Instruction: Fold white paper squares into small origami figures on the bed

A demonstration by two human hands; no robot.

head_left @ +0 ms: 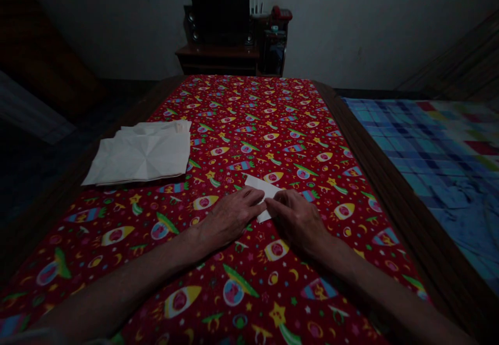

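Paper: located between the hands, flat or nearly so on the cloth. Left hand: fingers and thumb drawn together on the near-left edge. Right hand: thumb and fingertips pinched at the right edge. Step in hand: apparently folding or creasing. Next move seemingly calls for edges kept aligned under firm finger pressure. Stack (visibly creased): left of the grip and farther off.
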